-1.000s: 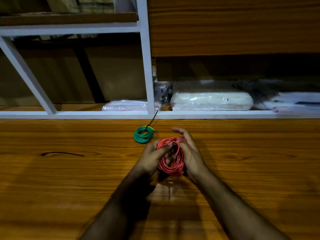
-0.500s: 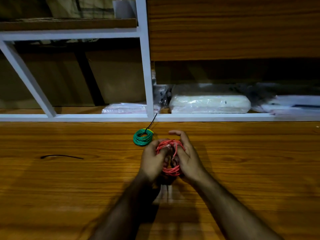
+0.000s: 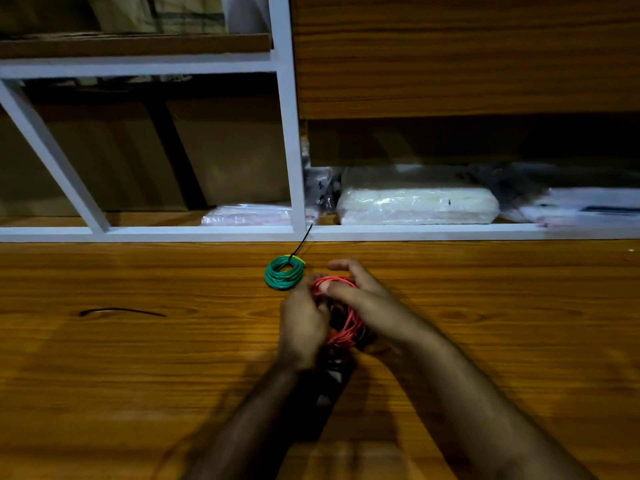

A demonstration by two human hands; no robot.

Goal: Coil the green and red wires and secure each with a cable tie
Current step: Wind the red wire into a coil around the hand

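— What have you got hold of?

— The red coil (image 3: 341,327), standing on edge over the table (image 3: 138,375). My left hand (image 3: 303,327) curls round its left side; my right hand (image 3: 363,303) wraps the top, thumb pressed on the loops.

— Anything different from a second ago?

— My fingers have closed in tighter, bunching the loops. I judge it's nearly ready for tying.

— And the green one?

— The green coil (image 3: 284,277) lies just beyond my left hand, already cinched by a black cable tie (image 3: 301,242). A spare cable tie (image 3: 121,311) waits well to the left.
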